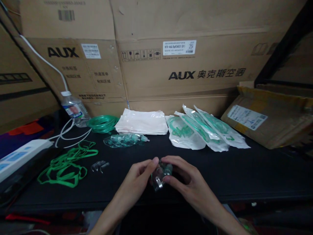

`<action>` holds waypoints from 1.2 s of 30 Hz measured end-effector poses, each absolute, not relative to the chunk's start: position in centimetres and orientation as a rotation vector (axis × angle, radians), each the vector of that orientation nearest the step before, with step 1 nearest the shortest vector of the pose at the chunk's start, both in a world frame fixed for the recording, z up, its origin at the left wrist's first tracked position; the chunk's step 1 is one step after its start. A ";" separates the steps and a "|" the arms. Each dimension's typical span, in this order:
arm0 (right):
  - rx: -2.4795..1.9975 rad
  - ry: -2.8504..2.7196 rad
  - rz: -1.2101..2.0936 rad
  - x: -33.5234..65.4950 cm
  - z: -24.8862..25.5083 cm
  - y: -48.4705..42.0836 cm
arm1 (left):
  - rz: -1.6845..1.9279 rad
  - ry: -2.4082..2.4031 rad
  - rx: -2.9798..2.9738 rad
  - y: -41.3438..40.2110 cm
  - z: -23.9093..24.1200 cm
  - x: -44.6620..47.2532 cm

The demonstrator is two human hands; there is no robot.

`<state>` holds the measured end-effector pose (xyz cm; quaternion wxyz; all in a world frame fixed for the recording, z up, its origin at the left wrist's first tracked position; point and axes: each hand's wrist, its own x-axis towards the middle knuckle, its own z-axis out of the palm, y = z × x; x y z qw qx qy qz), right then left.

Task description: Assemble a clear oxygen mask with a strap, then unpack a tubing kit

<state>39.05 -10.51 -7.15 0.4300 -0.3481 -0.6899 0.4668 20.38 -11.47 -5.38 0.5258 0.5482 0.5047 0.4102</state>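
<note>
Between both hands, above the front of the black table, is a clear greenish oxygen mask point(158, 179) with a shiny metal nose strip. My left hand point(144, 171) grips its left side, thumb on top. On the other side my right hand point(182, 171) pinches it between thumb and fingers; the fingers partly hide it. Farther back lie several similar masks point(124, 140) in a row. To the left are small clear plastic elbow pieces point(99, 166) and a tangle of green elastic straps point(66, 166).
Behind lie coiled green tubing point(102, 124), a stack of white pouches point(141, 122) and several packed sets point(207, 129). A plastic bottle point(74, 109) and a white power strip point(24, 156) stand left. An open carton point(269, 114) is at right; big cardboard boxes point(146, 78) wall the back.
</note>
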 end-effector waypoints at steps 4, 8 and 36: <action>-0.922 -1.636 1.138 39.1 -7.4 -10.3 | 0.946 1.068 1.333 -12.8 -4.9 19.8; -1.006 -1.605 1.129 39.1 -7.6 -10.3 | 0.902 0.989 1.325 -13.4 -5.2 19.1; -0.870 -1.751 1.107 39.2 -7.6 -10.3 | 1.070 0.987 1.353 -13.3 -7.3 19.1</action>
